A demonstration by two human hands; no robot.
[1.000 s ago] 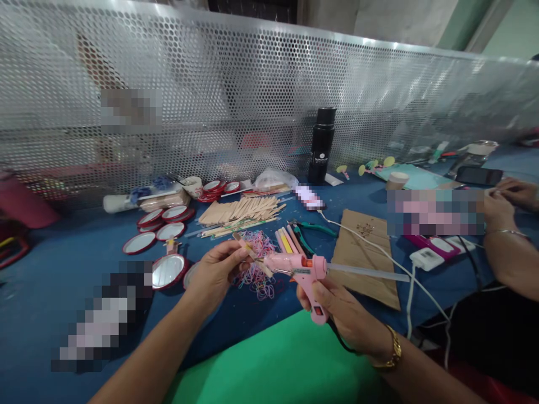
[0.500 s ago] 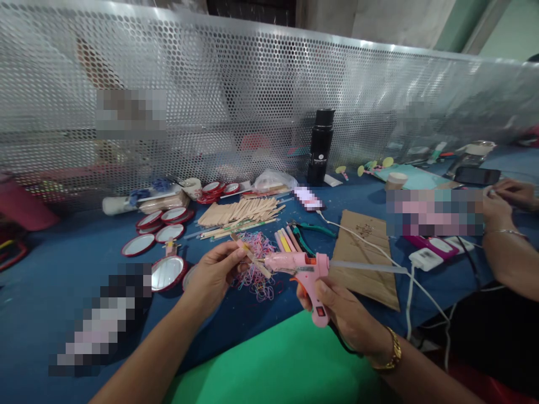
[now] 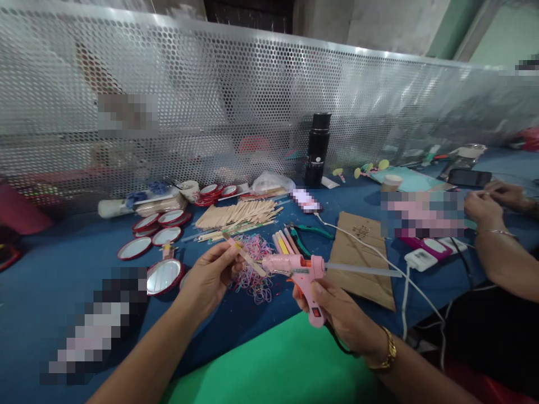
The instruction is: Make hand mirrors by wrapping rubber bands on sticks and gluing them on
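Observation:
My left hand (image 3: pixel 210 275) pinches a wooden craft stick (image 3: pixel 246 257) that slants up to the left above a heap of coloured rubber bands (image 3: pixel 252 269). My right hand (image 3: pixel 337 314) grips a pink hot glue gun (image 3: pixel 301 272) by its handle, a finger near the orange trigger. The gun's nozzle points left and meets the lower end of the stick. A clear glue stick (image 3: pixel 362 271) juts from the gun's back to the right.
A pile of wooden sticks (image 3: pixel 238 213), several red-rimmed round mirrors (image 3: pixel 162 275), green pliers (image 3: pixel 314 230), brown cardboard (image 3: pixel 364 252) and a black bottle (image 3: pixel 316 148) lie on the blue table (image 3: pixel 54 264). A perforated metal screen (image 3: pixel 252 95) runs behind. Another person's hands (image 3: pixel 488 210) work at right near a power strip (image 3: pixel 421 258).
Both hands, the stick and the glue gun have stayed together; the view has drifted slightly, so everything sits a little further left in frame.

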